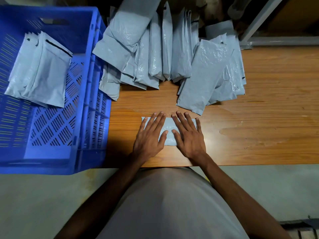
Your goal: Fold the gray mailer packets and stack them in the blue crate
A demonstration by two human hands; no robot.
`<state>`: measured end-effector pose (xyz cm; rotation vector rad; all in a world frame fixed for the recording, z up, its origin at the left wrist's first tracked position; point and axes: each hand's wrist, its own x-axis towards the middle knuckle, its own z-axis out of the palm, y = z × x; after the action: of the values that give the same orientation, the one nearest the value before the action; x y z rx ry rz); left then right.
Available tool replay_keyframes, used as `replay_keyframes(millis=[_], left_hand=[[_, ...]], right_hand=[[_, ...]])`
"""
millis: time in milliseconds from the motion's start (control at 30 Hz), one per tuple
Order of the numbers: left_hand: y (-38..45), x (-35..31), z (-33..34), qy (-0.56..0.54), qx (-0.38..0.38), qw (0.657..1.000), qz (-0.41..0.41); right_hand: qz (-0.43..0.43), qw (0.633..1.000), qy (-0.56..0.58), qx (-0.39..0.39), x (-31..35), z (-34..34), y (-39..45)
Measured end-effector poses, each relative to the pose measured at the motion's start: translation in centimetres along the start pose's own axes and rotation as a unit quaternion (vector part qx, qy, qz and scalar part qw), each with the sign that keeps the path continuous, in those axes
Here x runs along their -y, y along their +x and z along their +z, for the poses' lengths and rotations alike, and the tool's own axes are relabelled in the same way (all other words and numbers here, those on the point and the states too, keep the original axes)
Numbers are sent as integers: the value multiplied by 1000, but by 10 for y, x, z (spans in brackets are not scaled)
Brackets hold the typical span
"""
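Both hands lie flat, fingers straight, left hand (pixel 149 135) and right hand (pixel 188 135) pressing a folded packet (pixel 168 133) on the surface (pixel 259 135). Its long axis runs left-right. The crate (pixel 89 83) sits left, nearer the left hand; unfolded packets (pixel 164 49) lie beyond.

No text, label, brand, number or sign can be read anywhere in the head view: the gray mailer packets (pixel 165 49) show only plain gray plastic with dark, unlettered seal strips, and the blue crate (pixel 89 94) carries no visible marking
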<state>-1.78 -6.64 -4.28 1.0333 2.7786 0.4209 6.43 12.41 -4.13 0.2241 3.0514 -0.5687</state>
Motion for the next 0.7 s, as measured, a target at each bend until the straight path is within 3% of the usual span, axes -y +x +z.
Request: replay_keyframes(millis=[133,300,700], left_hand=[[-1,1,0,-5,5,1000,-1],[0,-4,-5,1,22,1000,-17],[6,-21,12,47,16,997,51]], right_hand=[[-5,1000,7,11,-1,-1,-1],[6,995,102,-3,-4,-13,-8],[7,1000,16,10,-23,-12,-17]])
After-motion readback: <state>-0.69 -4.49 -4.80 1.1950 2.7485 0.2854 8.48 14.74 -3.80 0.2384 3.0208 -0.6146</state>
